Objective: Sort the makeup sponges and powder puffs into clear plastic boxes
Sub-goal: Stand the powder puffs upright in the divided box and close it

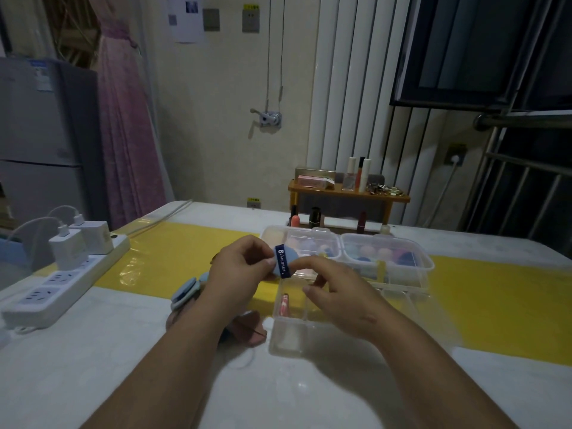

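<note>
Your table (93, 351) fills the lower frame. Right of centre, 2 clear boxes (387, 253) already hold coloured sponges, and the open tray (291, 342) below them is nearly bare, so you look partway done. At centre your left hand (240, 267) pinches a blue powder puff (289, 258) while your right hand (337, 297) touches its edge, fingers loosely curled. More puffs (185, 291) wait lower left.
</note>
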The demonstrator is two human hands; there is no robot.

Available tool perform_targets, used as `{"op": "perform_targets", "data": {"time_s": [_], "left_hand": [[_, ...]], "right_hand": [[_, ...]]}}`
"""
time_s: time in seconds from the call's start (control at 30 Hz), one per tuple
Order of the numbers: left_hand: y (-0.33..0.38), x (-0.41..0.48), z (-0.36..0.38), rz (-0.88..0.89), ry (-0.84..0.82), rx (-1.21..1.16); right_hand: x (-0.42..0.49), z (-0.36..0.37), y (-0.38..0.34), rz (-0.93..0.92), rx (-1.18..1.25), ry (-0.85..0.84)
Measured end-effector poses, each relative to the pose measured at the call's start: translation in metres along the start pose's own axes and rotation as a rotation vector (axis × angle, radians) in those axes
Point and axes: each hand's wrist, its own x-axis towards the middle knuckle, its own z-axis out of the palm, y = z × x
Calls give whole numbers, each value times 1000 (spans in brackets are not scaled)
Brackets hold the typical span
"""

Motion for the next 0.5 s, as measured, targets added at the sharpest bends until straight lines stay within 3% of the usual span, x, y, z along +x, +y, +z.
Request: {"op": "perform_targets", "data": {"time_s": [0.23,0.5], "left_hand": [[2,-1,-2,-49,-50,127],[1,-5,2,-121,-170,257]], "right_hand": [[0,-2,4,-2,161,195],[0,-1,4,-20,215,213]]}}
